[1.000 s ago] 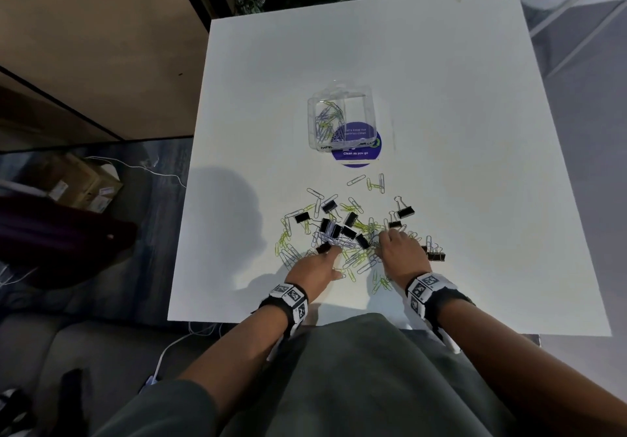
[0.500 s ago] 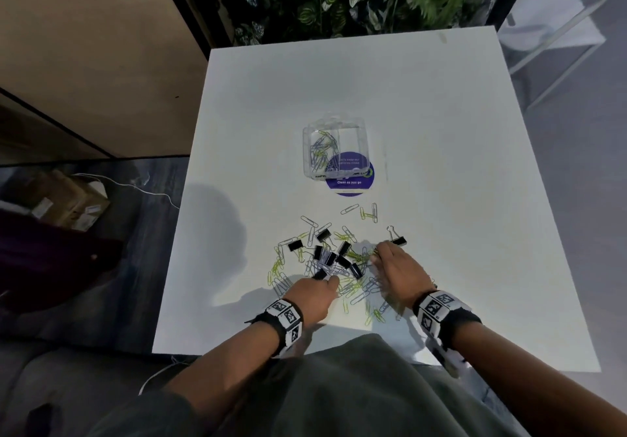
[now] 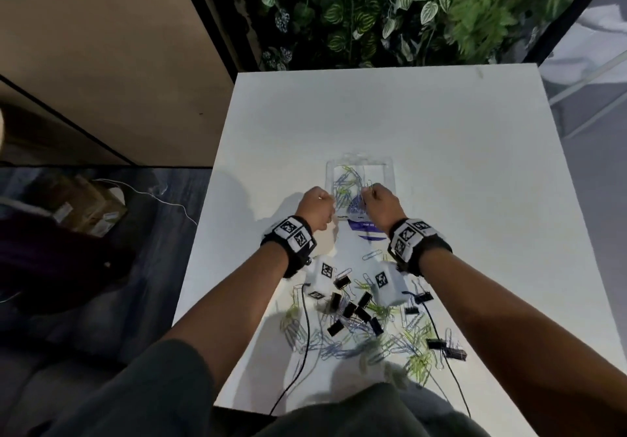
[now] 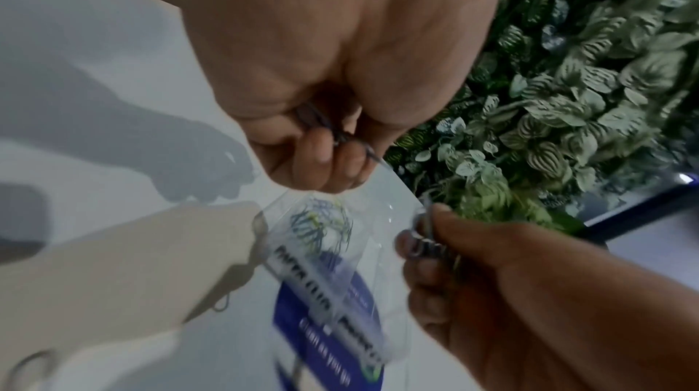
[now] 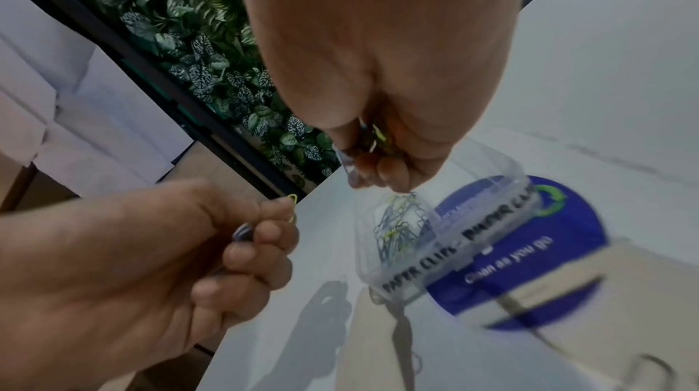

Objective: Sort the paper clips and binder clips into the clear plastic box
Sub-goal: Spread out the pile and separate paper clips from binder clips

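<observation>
**Now both hands hold paper clips at the clear box**

Here, going left to right, the left hand is curled into a fist round a few paper clips, at about 9 o'clock of the clear plastic box, just beside its left wall. The box sits on the white desk, partly over a round blue sticker, and already holds a tangle of blue and yellow-green clips in its left compartment. The right hand hovers at the box's 5 o'clock edge, fingers closed on a small bunch of clips. Towards 6 o'clock, near the person, the loose pile of paper clips and black binder clips lies spread on the desk.
</observation>
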The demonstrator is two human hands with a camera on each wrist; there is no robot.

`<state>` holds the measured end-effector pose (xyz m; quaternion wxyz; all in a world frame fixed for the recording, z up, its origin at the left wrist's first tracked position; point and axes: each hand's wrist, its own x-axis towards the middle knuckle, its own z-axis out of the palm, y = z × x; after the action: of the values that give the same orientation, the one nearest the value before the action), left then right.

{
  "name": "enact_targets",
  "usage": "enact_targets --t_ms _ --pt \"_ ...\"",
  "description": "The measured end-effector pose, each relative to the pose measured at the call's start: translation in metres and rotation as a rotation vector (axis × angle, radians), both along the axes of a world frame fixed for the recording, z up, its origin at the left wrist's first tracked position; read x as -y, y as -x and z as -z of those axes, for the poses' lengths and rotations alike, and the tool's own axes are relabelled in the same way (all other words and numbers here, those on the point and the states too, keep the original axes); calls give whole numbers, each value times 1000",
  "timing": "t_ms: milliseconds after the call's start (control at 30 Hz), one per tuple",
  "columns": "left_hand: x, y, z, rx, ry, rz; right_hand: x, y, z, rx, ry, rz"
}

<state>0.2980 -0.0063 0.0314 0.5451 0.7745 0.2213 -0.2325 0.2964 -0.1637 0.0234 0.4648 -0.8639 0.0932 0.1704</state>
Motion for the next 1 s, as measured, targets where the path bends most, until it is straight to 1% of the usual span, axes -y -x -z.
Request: enact_targets --t_ms 67,167,233,300,400,533,633,700,800,867,933,1000 --pt "2 -22 -3 -22 -27 19 -11 -20 3 -54 54 -26" --pt "3 -41 0 -54 -112 101 -21 -41 13 -143 102 -37" --pt "2 -49 6 -69 -153 139 -25 -49 22 -194 113 -33" --pt "1 -55 12 -91 -146 128 -26 -55 28 -223 83 -18" --pt "4 -63 18 -98 -64 99 -27 -59 34 -251 -60 49" --pt "14 -75 18 -30 -37 89 -23 -61 40 -253 -338 239" --pt "20 -80 12 -23 6 44 -18 -59 24 -241 -507 293" --pt "21 -81 8 -19 -30 52 -10 -56 17 -223 -571 326" --pt "16 -70 -1 39 -167 123 5 -42 8 -174 -569 370" --pt "7 -51 -4 104 -248 147 15 -23 4 -163 -582 350" --pt "-8 -21 1 149 -292 153 25 5 2 -171 -517 252" --pt "-24 15 10 175 -353 212 35 38 5 -189 -411 121"
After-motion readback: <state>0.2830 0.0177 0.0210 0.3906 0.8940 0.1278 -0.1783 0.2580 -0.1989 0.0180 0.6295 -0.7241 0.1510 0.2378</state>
